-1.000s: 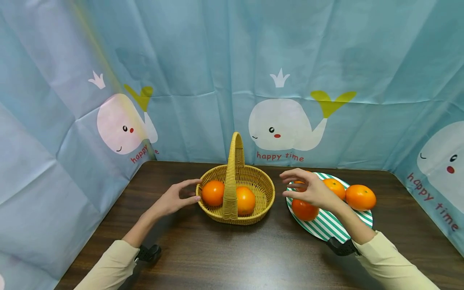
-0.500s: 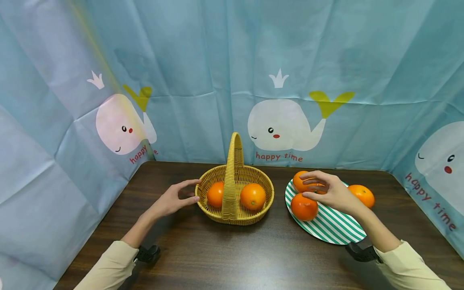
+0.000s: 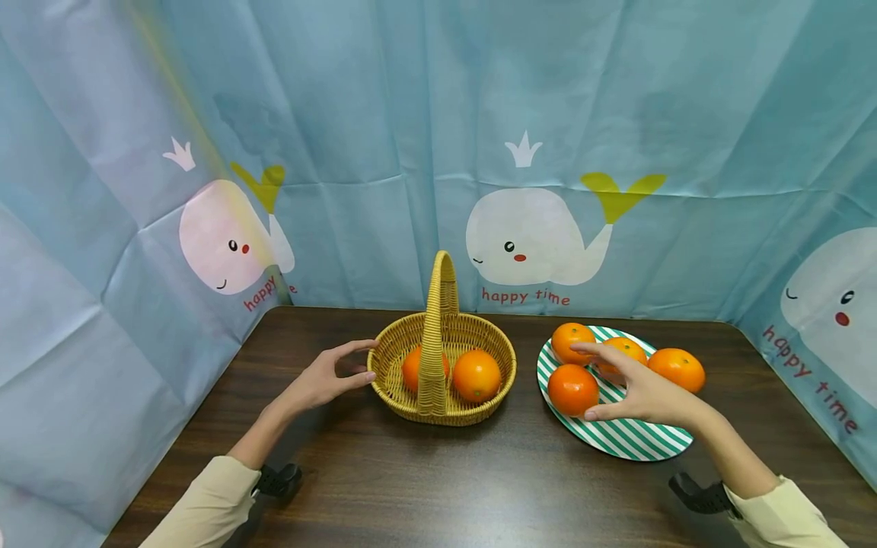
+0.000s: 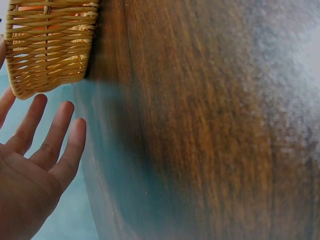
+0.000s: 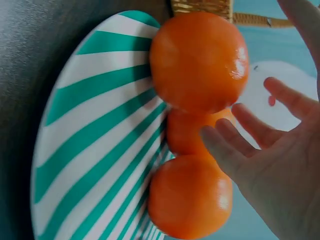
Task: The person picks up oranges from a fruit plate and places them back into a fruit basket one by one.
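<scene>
Blue curtain (image 3: pixel 384 114) hangs on three sides of where I'm standing, printed with three whales (image 3: pixel 521 236), three red "happy time" lines and two white crowns (image 3: pixel 523 150). Below it is one dark wood table (image 3: pixel 438 479), and on that I count one basket (image 3: pixel 479 332), one plate (image 3: pixel 637 438) and six oranges. Two of the six are in the basket, one (image 3: pixel 413 368) partly behind the single tall handle (image 3: pixel 438 304) and one (image 3: pixel 476 376) right of it. Four are at the plate, which is striped green and white: a back-left one (image 3: pixel 571 342), a front-left one (image 3: pixel 572 390), a middle one (image 3: pixel 625 350) partly covered by fingers, and a far-right one (image 3: pixel 677 370) at the rim. Two bare hands reach in from pale sleeves (image 3: pixel 205 502), each wearing a dark wristband (image 3: pixel 279 481). At the basket's left rim is the left hand (image 3: pixel 322 380), its fingers and thumb loosely parted, tips right at the wicker; whether they press on it I can't tell. Over the plate is the right hand (image 3: pixel 647 392), thumb and fingers spread wide, the thumb near the front-left orange; I can't be sure whether they touch.
</scene>
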A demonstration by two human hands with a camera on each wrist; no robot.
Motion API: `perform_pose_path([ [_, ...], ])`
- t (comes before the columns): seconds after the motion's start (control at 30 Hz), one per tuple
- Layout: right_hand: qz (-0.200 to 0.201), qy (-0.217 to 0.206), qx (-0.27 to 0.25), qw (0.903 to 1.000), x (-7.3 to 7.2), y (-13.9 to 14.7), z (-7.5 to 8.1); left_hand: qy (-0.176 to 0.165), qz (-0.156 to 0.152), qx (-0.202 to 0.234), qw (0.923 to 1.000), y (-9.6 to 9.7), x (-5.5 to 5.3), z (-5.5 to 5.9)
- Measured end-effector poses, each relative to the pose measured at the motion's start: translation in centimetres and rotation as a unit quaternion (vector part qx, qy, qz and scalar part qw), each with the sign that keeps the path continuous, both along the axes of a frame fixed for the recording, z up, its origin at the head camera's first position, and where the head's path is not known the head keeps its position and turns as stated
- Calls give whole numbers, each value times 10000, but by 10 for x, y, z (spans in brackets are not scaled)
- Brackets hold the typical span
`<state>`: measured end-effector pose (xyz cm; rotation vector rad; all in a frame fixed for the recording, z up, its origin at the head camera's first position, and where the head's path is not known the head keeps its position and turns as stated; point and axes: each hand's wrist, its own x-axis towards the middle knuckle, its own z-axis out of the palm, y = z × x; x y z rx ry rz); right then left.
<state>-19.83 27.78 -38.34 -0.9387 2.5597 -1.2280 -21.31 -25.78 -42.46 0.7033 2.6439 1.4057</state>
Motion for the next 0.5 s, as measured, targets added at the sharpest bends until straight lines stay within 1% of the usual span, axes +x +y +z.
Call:
perform_pose_path([
  [0.1, 47, -8, -25, 10000, 1, -1, -5, -9, 5, -9, 10000, 0, 0, 0],
  [0.2, 58, 92, -40, 9999, 0, -2, -12, -18, -3, 18, 10000, 1, 1, 0],
  [0.4, 66, 517, -6, 9986, -5, -3, -24, -82, -54, 111, 9999, 1, 1, 0],
  [0.5, 25, 622, 23, 9981, -6, -3, -27, -93, -60, 121, 9999, 0, 0, 0],
])
